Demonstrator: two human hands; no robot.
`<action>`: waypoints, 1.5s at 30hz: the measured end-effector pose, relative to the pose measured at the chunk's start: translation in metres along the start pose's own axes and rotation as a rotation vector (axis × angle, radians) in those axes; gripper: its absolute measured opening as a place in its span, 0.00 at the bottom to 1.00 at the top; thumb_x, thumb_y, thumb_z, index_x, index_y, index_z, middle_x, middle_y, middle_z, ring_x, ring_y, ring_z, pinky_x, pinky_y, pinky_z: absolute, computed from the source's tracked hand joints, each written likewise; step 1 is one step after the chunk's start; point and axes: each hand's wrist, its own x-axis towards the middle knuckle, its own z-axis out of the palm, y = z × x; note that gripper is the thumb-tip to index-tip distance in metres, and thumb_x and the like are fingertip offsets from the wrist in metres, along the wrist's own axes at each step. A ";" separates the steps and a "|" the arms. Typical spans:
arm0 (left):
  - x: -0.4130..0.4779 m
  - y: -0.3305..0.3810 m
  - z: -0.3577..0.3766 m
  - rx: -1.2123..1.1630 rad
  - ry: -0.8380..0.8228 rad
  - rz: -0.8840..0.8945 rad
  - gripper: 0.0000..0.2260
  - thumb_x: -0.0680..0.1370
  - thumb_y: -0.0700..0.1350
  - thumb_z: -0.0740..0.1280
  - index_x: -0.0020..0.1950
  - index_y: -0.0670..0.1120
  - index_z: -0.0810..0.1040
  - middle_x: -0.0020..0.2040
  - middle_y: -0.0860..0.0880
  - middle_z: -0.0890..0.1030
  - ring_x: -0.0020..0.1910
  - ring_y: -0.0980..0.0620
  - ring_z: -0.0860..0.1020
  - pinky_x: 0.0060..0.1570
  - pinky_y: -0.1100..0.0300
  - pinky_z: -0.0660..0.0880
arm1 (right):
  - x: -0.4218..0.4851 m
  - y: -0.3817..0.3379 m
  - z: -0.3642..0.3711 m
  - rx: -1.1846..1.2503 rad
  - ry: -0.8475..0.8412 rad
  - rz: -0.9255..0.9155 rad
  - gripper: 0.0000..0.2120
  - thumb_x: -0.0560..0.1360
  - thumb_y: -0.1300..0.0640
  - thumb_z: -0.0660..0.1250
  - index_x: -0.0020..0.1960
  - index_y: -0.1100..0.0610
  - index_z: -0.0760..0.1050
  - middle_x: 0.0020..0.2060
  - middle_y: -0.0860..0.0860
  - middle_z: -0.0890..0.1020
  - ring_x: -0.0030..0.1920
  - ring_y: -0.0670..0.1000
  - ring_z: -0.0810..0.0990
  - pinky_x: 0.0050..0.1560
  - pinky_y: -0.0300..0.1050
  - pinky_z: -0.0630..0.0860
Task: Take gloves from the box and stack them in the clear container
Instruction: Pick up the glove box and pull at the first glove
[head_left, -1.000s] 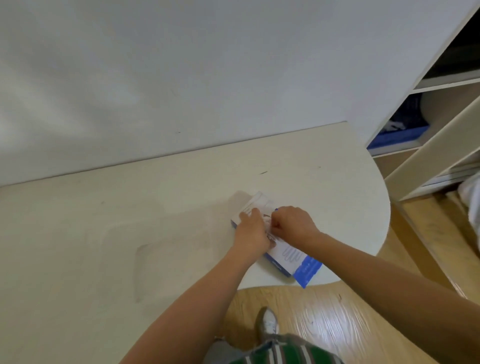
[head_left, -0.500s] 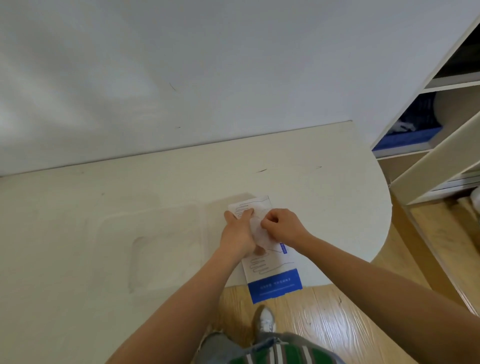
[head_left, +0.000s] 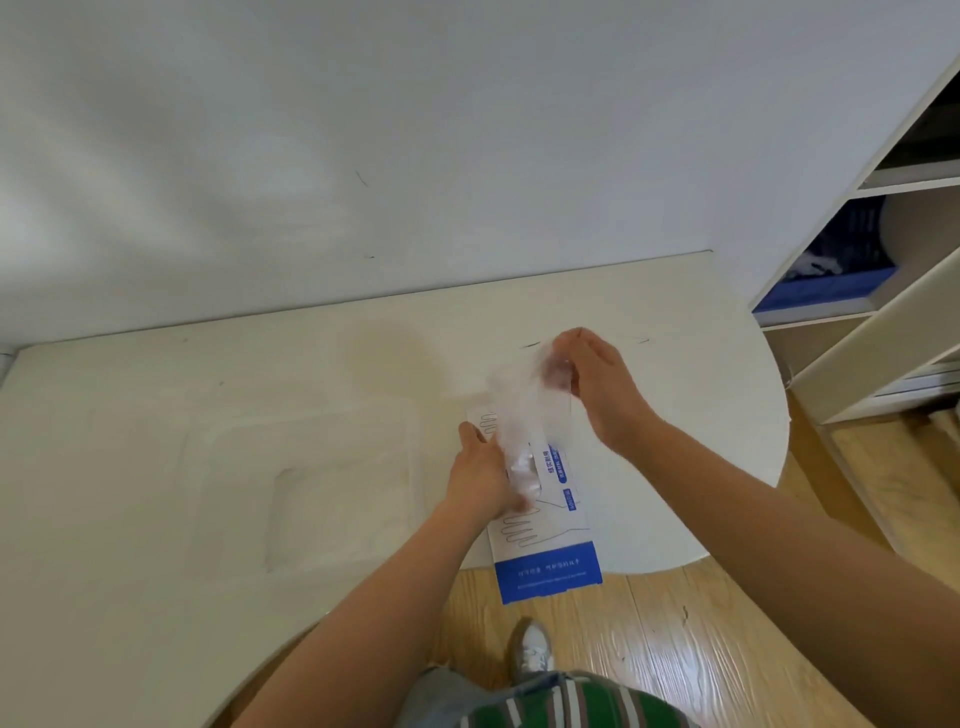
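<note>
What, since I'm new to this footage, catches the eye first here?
The right hand, raised over the table, pinches a filmy clear glove that trails down into the blue-and-white box. The left hand steadies that box, which overhangs the near edge. Left of it sits a faint clear container.

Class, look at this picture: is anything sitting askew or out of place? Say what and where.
The glove box overhangs the table's near edge, its blue end jutting over the wooden floor; it could tip. The left hand holds it while the right hand grips a clear glove above it.
</note>
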 end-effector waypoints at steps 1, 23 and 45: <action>0.000 0.001 -0.001 0.019 -0.020 0.009 0.39 0.69 0.45 0.78 0.72 0.45 0.58 0.64 0.44 0.61 0.57 0.44 0.75 0.58 0.54 0.76 | 0.001 -0.008 -0.002 0.011 -0.023 0.003 0.08 0.80 0.61 0.60 0.42 0.58 0.72 0.38 0.55 0.81 0.38 0.50 0.79 0.42 0.43 0.76; -0.043 -0.067 -0.092 -1.188 0.203 0.304 0.18 0.78 0.31 0.63 0.65 0.44 0.76 0.36 0.53 0.79 0.28 0.55 0.72 0.32 0.64 0.68 | -0.005 0.007 0.078 0.017 -0.470 0.356 0.32 0.69 0.38 0.66 0.64 0.59 0.70 0.49 0.56 0.78 0.46 0.54 0.77 0.48 0.49 0.74; -0.079 -0.191 -0.133 -1.171 0.135 0.236 0.17 0.66 0.28 0.73 0.50 0.40 0.72 0.44 0.39 0.76 0.49 0.37 0.82 0.45 0.52 0.79 | 0.003 0.023 0.194 -0.103 -0.518 0.243 0.04 0.74 0.68 0.68 0.47 0.61 0.76 0.38 0.52 0.79 0.41 0.49 0.78 0.42 0.39 0.75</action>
